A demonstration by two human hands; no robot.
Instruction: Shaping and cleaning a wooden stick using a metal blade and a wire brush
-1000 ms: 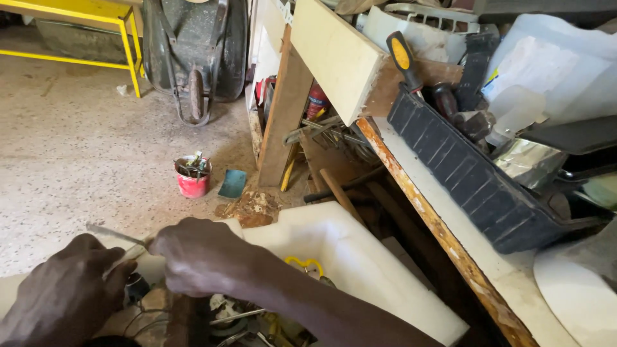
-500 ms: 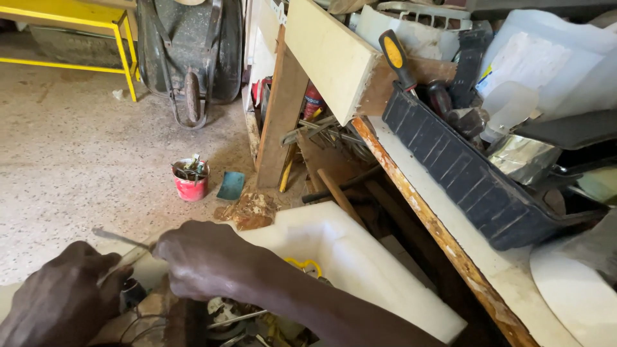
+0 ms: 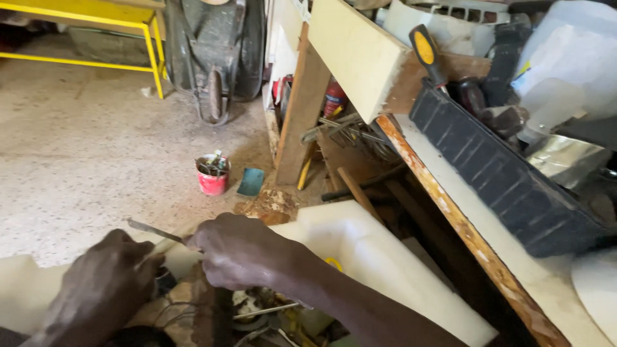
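Right hand (image 3: 241, 254) fisted, knuckles up, closed on the near end of a thin metal rod (image 3: 149, 229) that sticks out to the left. Left hand (image 3: 106, 289) curled narrow just beside it, fingers pinched on a pale thin strip or wire (image 3: 154, 250) right under the rod; what exactly that strip is, cannot tell. Hands nearly touching, both low in frame over a white plastic container (image 3: 379, 257) cut open at the top. Inside and below the hands: tangle of wires and metal scraps (image 3: 257, 315), too cluttered to sort out. Progress, judged: work is mid-way at best, rod is gripped and held level above the container, nothing visibly joined, bent or finished yet; the strip looks loose, not fixed to anything. Further out on the concrete floor (image 3: 77, 160): small red can (image 3: 213, 175) with bits in it, teal flat piece (image 3: 250, 182) next to it. Right side: workbench (image 3: 450, 205) with worn wooden edge, dark crate (image 3: 508, 180) of tools on it, yellow-handled screwdriver (image 3: 425, 54) sticking up. Far back: wheelbarrow (image 3: 215, 51), yellow metal frame (image 3: 96, 35).
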